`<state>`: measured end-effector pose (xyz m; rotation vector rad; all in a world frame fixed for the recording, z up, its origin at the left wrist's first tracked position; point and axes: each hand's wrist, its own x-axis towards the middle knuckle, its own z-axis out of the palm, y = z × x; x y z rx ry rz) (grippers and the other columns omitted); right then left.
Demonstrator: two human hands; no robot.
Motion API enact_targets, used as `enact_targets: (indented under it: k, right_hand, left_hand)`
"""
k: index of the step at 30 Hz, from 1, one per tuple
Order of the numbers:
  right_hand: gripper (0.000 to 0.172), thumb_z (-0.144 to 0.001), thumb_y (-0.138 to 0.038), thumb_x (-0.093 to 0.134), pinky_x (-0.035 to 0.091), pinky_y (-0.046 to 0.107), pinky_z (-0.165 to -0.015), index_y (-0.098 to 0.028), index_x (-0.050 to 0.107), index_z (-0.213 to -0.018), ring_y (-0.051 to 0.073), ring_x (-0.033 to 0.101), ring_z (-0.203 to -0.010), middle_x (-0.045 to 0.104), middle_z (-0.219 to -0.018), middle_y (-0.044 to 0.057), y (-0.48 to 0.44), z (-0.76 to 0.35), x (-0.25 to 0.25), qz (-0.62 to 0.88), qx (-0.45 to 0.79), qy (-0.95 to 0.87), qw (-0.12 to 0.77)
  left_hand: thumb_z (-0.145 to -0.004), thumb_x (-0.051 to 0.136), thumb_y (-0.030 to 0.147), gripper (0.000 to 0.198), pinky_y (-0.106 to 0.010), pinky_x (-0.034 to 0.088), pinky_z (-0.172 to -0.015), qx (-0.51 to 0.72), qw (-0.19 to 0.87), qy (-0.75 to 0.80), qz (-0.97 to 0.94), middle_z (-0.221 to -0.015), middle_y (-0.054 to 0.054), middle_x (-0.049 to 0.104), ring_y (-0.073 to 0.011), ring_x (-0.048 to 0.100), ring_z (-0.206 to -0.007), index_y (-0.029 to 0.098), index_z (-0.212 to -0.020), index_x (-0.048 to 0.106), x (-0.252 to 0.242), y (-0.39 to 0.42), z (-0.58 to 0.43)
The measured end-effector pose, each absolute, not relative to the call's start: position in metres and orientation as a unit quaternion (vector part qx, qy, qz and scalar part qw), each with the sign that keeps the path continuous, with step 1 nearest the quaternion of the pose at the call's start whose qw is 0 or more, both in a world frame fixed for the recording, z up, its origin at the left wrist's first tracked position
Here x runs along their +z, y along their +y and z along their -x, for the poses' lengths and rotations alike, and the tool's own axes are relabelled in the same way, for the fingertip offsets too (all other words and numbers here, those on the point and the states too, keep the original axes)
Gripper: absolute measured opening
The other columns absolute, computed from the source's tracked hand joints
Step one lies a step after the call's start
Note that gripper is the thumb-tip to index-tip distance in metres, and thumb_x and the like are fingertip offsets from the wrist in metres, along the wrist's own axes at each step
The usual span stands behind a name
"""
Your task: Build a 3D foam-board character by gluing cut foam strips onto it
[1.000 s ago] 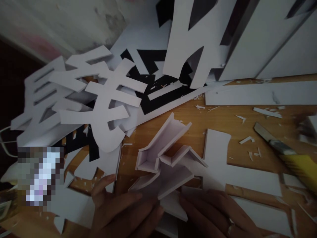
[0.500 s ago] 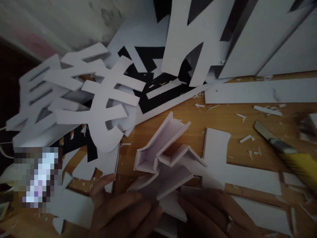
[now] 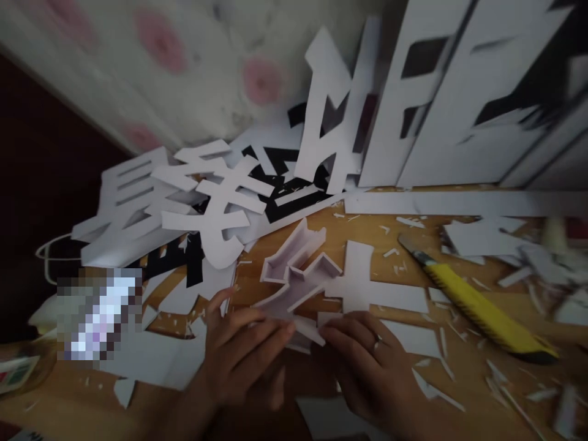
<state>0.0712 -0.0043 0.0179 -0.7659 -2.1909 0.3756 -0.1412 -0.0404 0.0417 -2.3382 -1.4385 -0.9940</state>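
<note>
A white foam-board shape with thin upright walls (image 3: 309, 286) along its edges, like a hollow cut-out character, is on the wooden table before me. My left hand (image 3: 250, 352) is closed on its near-left part, fingertips pressed at the wall and thumb underneath. At the near-right end, my right hand (image 3: 367, 352), with a ring on one finger, pinches the edge with its fingertips. My fingers cover part of the near end. Just to the right lies a flat white cut-out piece (image 3: 358, 275). A yellow utility knife (image 3: 482, 309), blade extended, rests farther right.
Flat white cut-out characters (image 3: 225, 208) pile up at the left over black sheets. Larger white boards (image 3: 422, 92) lean at the back right, beside a flowered wall (image 3: 197, 67). White scraps (image 3: 509, 251) litter the table's right side. A pixelated patch (image 3: 103, 315) hides something at left.
My view has pulled back and tilted up, so more of the wall, boards and knife shows. Both hands stay at the near end of the foam-board shape.
</note>
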Motion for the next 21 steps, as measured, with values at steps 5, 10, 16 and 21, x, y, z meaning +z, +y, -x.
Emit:
enact_targets:
  k: [5, 10, 16, 21]
  right_hand:
    - [0.023, -0.085, -0.007, 0.044, 0.054, 0.033, -0.061, -0.017, 0.053, -0.104, 0.021, 0.061, -0.074, 0.066, -0.082, 0.009, -0.01, -0.072, 0.024, 0.316, 0.143, -0.845, 0.407]
    - [0.013, -0.096, -0.021, 0.047, 0.05, 0.025, -0.055, -0.016, 0.057, -0.103, 0.016, 0.064, -0.061, 0.066, -0.073, 0.003, -0.008, -0.082, 0.026, 0.435, 0.128, -0.764, 0.46]
    - [0.047, -0.103, -0.035, 0.023, 0.055, 0.034, -0.08, -0.015, 0.035, -0.143, 0.019, 0.069, -0.094, 0.071, -0.109, 0.012, 0.044, -0.134, 0.038, 0.63, 0.105, -0.666, 0.385]
    - [0.046, -0.082, -0.021, 0.054, 0.038, 0.067, -0.098, -0.013, 0.059, -0.127, 0.046, 0.039, -0.134, 0.049, -0.144, 0.021, 0.088, -0.183, 0.041, 0.691, 0.057, -0.686, 0.22]
  left_hand:
    - [-0.081, 0.051, 0.022, 0.027, -0.057, 0.04, -0.101, -0.41, 0.135, -0.417, 0.8, -0.074, -0.002, 0.075, -0.0197, 0.065, -0.07, 0.018, -0.1, 0.07, 0.043, -0.036, 0.138]
    - [-0.082, 0.055, 0.025, 0.033, -0.055, 0.042, -0.101, -0.407, 0.126, -0.423, 0.8, -0.082, -0.004, 0.075, -0.0223, 0.066, -0.079, 0.018, -0.114, 0.064, 0.035, -0.041, 0.131]
    - [-0.084, 0.053, 0.023, 0.031, -0.052, 0.042, -0.098, -0.409, 0.135, -0.401, 0.809, -0.081, -0.004, 0.073, -0.0221, 0.062, -0.079, 0.017, -0.112, 0.064, 0.032, -0.038, 0.126]
    - [-0.083, 0.053, 0.019, 0.027, -0.051, 0.04, -0.1, -0.402, 0.131, -0.394, 0.816, -0.081, -0.003, 0.073, -0.0214, 0.062, -0.08, 0.018, -0.106, 0.065, 0.033, -0.04, 0.127]
